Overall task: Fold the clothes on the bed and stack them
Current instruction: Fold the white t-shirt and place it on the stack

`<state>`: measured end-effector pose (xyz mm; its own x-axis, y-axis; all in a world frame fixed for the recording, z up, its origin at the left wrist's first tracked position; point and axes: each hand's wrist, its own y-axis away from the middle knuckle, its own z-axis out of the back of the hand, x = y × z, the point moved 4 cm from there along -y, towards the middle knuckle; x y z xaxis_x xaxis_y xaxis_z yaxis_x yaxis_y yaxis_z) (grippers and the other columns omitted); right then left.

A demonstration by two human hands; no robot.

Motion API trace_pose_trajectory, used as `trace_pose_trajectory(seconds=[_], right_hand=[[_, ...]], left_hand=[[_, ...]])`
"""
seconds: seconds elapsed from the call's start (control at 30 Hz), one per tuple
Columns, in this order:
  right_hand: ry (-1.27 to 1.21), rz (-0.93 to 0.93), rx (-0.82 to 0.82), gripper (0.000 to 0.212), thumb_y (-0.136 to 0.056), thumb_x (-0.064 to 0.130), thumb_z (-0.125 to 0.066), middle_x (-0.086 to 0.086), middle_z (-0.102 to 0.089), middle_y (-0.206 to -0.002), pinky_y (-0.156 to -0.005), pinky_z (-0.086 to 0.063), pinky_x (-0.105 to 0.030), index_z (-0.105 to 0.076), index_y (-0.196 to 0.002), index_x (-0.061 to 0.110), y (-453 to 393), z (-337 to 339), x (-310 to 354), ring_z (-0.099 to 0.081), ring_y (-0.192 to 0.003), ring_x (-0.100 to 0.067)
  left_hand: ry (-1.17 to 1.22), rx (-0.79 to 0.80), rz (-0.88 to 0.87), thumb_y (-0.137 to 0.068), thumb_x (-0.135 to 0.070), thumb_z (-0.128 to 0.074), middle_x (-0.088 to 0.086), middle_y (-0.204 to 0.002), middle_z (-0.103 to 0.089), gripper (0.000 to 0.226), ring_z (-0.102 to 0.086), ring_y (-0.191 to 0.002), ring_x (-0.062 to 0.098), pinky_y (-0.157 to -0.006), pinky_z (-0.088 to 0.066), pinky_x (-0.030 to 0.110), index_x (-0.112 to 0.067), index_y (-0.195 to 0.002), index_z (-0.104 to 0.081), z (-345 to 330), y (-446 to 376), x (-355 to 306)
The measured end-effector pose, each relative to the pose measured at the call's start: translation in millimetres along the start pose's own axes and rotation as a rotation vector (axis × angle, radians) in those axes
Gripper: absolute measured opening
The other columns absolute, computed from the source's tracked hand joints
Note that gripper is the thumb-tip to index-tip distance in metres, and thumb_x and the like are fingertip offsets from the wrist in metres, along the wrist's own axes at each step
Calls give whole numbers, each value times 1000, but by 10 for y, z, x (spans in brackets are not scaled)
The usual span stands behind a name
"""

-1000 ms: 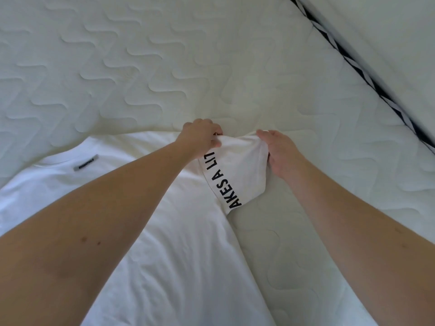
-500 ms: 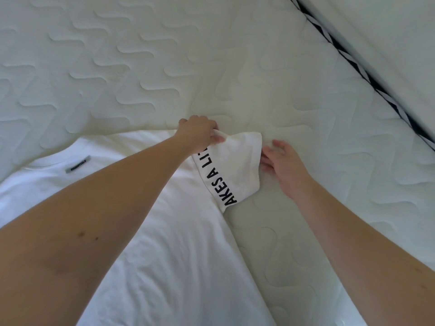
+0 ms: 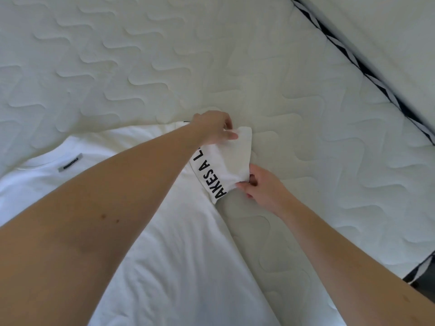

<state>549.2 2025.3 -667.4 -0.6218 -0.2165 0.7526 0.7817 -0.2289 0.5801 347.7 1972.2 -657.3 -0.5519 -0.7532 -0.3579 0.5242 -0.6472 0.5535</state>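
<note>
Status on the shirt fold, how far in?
Early. Done: white T-shirt lies spread flat on the mattress. In hand: left hand and right hand both pinch the printed sleeve, straightening it. Left: no body fold shows, and no stack is in view.

Only the person's two forearms and hands show, both bare from the near edge of the picture out to the fingertips, with no sleeve, cuff or glove on either. The bare left hand [image 3: 213, 127] and the bare right hand [image 3: 263, 188] carry no ring, and neither wrist wears a watch or band. The left forearm bears two small dark moles close together on its upper side, and the right forearm shows a few faint small marks near the lower right corner.
</note>
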Motion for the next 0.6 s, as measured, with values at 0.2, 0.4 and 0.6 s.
trace_pose_trajectory(seconds=[0.2, 0.4, 0.6], right_hand=[[60, -59, -204, 17, -90, 39, -65, 3, -69, -78, -62, -51, -32, -64, -90, 22, 19, 113, -84, -65, -69, -16], [2, -200, -302, 23, -86, 42, -70, 8, -66, -83, -68, -47, -31, -59, -88, 21, 87, -80, -227, -63, -79, -15], [10, -221, -271, 55, -72, 34, -84, 2, -61, -111, -80, -50, -28, -53, -115, 17, 9, -203, -192, -60, -103, -18]], left_hand=[[246, -145, 54, -97, -28, -53, -2, -96, -58, 15, -59, -99, 26, -90, -47, 37, -21, -104, -65, -43, -72, -137], [325, -134, 9, -101, -17, -36, -2, -100, -57, 26, -52, -83, 23, -74, -43, 31, -25, -109, -60, -92, -9, -190], [146, -31, -70, -91, -7, -43, -7, -112, -53, 45, -50, -91, 17, -75, -41, 28, -30, -125, -58, -32, 101, -399]])
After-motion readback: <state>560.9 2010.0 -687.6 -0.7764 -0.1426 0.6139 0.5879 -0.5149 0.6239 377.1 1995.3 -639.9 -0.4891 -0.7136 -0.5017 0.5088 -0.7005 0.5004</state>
